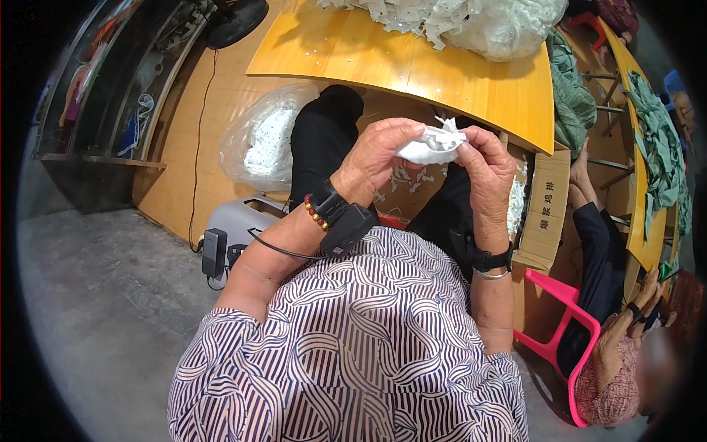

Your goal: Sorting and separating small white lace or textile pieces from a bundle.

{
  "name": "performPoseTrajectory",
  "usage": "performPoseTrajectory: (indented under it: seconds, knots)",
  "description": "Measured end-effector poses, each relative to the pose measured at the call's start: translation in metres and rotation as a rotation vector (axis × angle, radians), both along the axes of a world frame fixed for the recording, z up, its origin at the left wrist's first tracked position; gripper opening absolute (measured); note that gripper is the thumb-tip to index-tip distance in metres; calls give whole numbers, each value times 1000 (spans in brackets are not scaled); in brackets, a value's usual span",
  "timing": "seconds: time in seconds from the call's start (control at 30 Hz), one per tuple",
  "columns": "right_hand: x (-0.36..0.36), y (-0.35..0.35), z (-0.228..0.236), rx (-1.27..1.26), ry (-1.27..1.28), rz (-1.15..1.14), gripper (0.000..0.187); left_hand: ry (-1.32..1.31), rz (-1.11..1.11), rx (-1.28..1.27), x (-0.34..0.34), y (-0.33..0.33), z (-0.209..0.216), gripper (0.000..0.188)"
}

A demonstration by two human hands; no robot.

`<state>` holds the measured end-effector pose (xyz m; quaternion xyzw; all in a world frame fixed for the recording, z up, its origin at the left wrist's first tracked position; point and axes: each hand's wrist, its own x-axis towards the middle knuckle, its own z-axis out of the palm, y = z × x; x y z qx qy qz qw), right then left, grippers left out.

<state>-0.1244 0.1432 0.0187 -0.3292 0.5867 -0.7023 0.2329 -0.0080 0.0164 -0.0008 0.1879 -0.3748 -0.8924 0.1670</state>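
A small bunched piece of white cloth (428,151) is stretched between my two hands above my lap. My left hand (379,151) is closed on its left end, thumb along the top. On the other end, my right hand (487,156) pinches the cloth between thumb and fingers. A ragged tuft of thin white strips sticks up from the cloth near the right fingertips. What the cloth is made into cannot be told.
Ahead is a yellow wooden table (412,55) bearing a heap of white cloth pieces (471,22). A clear plastic bag (269,140) of white pieces stands left of my legs. At right are a cardboard box (543,214), a pink stool (549,287) and another seated person (611,361).
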Motion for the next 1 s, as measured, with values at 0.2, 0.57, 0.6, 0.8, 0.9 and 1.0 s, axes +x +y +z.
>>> performPoseTrajectory:
  seconds: [0.2,0.57,0.6,0.8,0.9,1.0]
  knots:
    - [-4,1,-26,92,-220,0,15,131,185,137,1,-5,-5,14]
    - [11,-22,-17,135,-190,130,23,-6,218,-339,10,-1,11,13]
    - [10,-22,-19,69,-268,128,21,17,202,-195,10,-2,11,13]
    - [3,-17,-30,206,-239,112,23,9,336,-357,7,-12,3,13]
    - [7,-19,-21,170,-231,61,33,-19,296,-277,9,-9,13,14]
    - [12,-20,-11,107,-184,17,44,-74,280,-307,10,-5,17,14]
